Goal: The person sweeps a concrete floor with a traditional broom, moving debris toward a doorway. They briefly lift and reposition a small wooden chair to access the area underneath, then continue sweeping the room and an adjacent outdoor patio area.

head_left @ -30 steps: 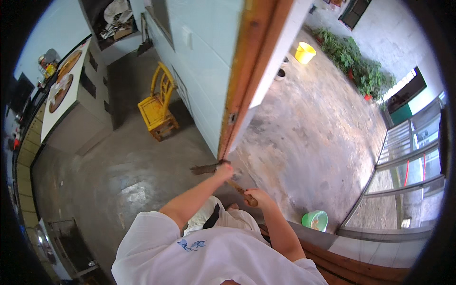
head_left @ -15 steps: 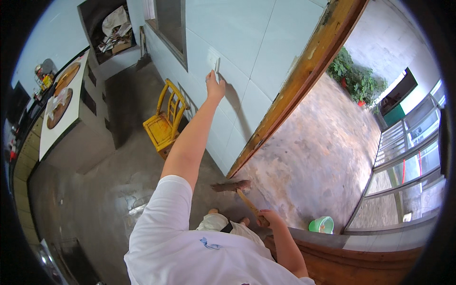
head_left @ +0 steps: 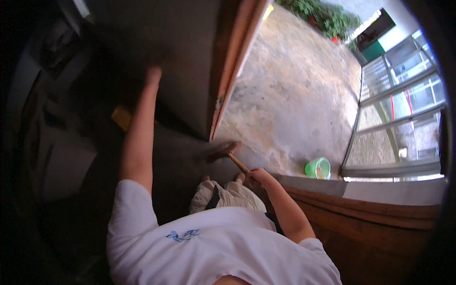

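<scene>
My left hand (head_left: 153, 77) reaches up at the far left, near the wall. It is dark and smeared by motion, so its fingers cannot be made out. My right hand (head_left: 259, 177) is closed round the handle of a short broom (head_left: 223, 152). The broom's handle slants down from my hand, and its brown bristle head sits low by the foot of the doorway, beyond my feet.
A wooden door frame (head_left: 235, 61) divides the dark room from the brighter concrete yard. Beyond it stand a green bucket (head_left: 317, 168), leafy plants (head_left: 323, 19) and a glazed partition (head_left: 399, 114). A yellow chair (head_left: 122, 118) is dimly seen at left.
The room on the left has turned dark. My view has shifted, and my left arm appears farther left, its hand no longer seen against the wall switch. The right hand still holds the broom.
</scene>
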